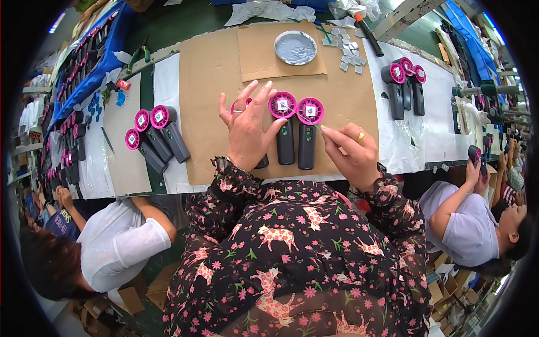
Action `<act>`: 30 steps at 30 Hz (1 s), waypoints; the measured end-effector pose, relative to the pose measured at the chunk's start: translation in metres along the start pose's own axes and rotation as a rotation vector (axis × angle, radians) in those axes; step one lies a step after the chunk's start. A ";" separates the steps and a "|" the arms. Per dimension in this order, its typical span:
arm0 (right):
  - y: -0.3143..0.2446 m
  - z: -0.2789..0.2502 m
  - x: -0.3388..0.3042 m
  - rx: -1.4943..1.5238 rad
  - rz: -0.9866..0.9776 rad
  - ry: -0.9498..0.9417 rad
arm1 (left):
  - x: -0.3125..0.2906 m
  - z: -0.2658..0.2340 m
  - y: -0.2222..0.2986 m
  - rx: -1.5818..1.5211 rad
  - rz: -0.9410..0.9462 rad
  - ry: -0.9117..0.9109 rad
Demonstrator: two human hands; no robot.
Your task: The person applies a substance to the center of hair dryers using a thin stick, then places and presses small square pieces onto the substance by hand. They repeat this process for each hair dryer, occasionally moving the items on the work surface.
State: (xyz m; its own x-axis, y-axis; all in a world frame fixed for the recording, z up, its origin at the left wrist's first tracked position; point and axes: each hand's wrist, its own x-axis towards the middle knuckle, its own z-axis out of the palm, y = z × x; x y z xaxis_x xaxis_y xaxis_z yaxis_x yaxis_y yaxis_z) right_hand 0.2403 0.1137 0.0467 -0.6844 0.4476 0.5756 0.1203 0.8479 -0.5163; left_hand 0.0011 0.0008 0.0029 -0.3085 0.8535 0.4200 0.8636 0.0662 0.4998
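Observation:
Three dark grey handheld fans with magenta round heads lie side by side on the cardboard in front of me. My left hand (252, 126) hovers over the leftmost fan (241, 104) with fingers spread, hiding most of it. Its thumb is close to the middle fan (285, 140), whose head bears a white square with a grey dab. My right hand (353, 151) pinches a thin stick (315, 124) that slants to the head of the right fan (306, 149). A grey smear shows on that fan's white square.
Beyond the fans stands a round dish of grey paste (295, 49) on a smaller cardboard piece (252, 70). Small square plates (351, 56) and an orange-and-black tool (369, 36) lie at its right. More fans (160, 132) sit left and right (396, 92). Co-workers sit on both sides.

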 end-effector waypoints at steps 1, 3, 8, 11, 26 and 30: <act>0.001 0.003 -0.001 0.030 0.052 0.002 | 0.000 0.000 0.000 0.001 0.000 0.000; 0.000 0.004 -0.001 0.060 0.104 0.004 | 0.000 0.000 0.000 0.002 0.001 0.000; -0.006 0.000 -0.001 0.174 0.318 0.038 | 0.000 0.001 -0.001 0.004 0.007 0.003; -0.007 -0.004 0.000 0.236 0.468 0.006 | 0.000 0.001 0.000 0.007 0.008 0.003; 0.063 -0.009 0.045 0.484 0.845 0.232 | -0.007 -0.018 -0.014 0.069 -0.042 0.037; 0.097 -0.001 0.063 0.280 0.771 0.203 | -0.015 -0.030 -0.024 0.023 -0.105 0.057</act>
State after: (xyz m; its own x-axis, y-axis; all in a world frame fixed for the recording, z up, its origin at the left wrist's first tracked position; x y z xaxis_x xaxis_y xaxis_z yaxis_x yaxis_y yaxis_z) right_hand 0.2095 0.2245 0.0334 -0.3382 0.9370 0.0870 0.2992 0.1947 -0.9341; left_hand -0.0268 -0.0285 0.0071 -0.4196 0.8102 0.4092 0.8341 0.1664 0.5259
